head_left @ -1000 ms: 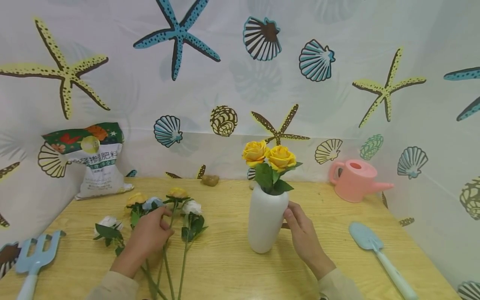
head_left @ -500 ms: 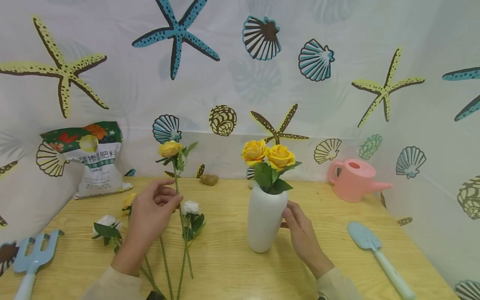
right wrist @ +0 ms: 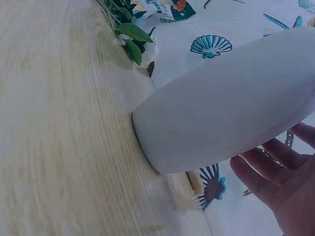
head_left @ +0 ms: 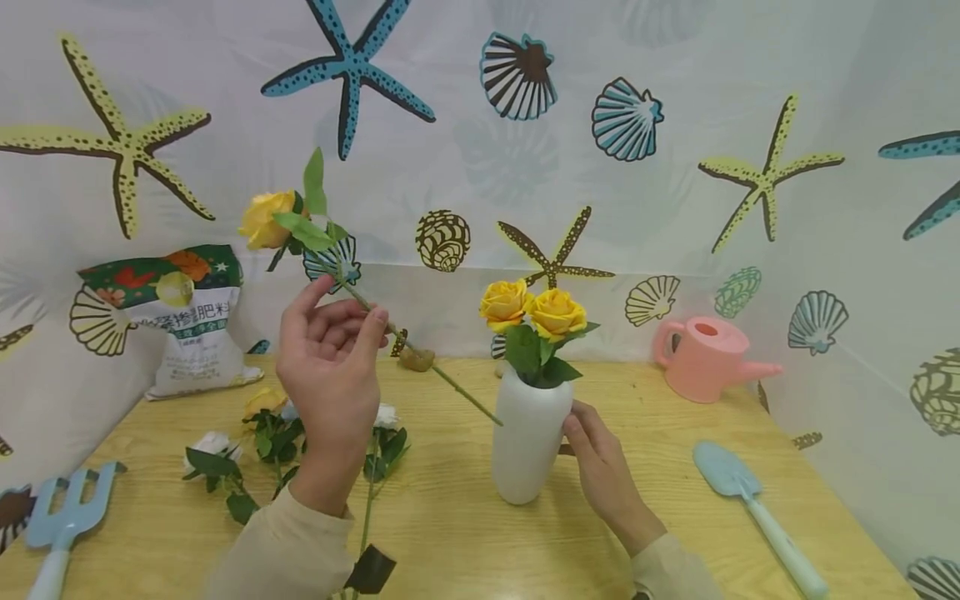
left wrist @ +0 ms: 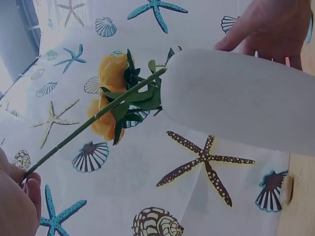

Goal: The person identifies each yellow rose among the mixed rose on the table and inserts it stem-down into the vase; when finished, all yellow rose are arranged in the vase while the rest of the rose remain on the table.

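Observation:
My left hand [head_left: 330, 367] is raised and pinches the stem of a yellow rose [head_left: 268, 221] between thumb and fingers. The bloom points up and left; the bare stem [left wrist: 93, 120] slants down to the right, its cut end overlapping the vase near the mouth in the left wrist view. The white vase [head_left: 528, 442] stands upright on the table with two yellow roses [head_left: 531, 310] in it. My right hand [head_left: 606, 475] holds the vase at its right side, fingertips [right wrist: 241, 164] against the wall. The left palm faces the camera in the head view.
Several artificial flowers [head_left: 273, 442] lie on the table at left. A blue hand fork [head_left: 73, 504] lies at far left, a blue trowel [head_left: 750, 492] at right. Toward the back are a fertilizer bag [head_left: 198, 333], a small stone [head_left: 417, 358] and a pink watering can [head_left: 708, 358].
My left hand has lifted the yellow rose from among the flowers on the table, turned palm outward and tilted the stem's lower end toward the vase. The right hand and vase have stayed put.

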A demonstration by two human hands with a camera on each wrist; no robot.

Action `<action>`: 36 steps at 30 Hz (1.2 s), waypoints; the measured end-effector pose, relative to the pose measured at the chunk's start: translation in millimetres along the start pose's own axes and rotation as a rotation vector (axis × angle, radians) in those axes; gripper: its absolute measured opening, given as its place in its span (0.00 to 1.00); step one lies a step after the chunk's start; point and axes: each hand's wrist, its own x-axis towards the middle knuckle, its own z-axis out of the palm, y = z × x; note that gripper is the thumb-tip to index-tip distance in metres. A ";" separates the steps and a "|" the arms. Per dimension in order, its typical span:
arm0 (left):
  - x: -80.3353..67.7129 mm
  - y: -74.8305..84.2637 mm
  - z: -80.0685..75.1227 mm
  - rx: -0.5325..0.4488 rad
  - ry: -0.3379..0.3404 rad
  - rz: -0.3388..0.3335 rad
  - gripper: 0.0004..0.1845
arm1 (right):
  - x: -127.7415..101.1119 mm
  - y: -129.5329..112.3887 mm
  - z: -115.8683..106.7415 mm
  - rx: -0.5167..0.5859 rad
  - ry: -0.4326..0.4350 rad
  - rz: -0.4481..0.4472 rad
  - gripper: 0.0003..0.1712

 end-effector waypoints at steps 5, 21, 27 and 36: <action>-1.1 -2.0 20.2 -0.086 0.039 0.083 0.30 | 0.5 -0.9 -0.3 0.013 0.001 -0.005 0.22; -16.2 -29.1 49.6 0.007 -0.109 0.181 0.31 | 1.6 -0.4 -1.8 0.018 -0.001 -0.004 0.22; -29.3 -37.9 53.2 0.063 -0.207 0.158 0.30 | 1.7 -0.8 -1.4 0.020 -0.001 -0.005 0.22; -46.1 -49.3 55.9 0.144 -0.307 0.182 0.29 | 1.4 0.5 -2.6 0.016 -0.005 -0.018 0.22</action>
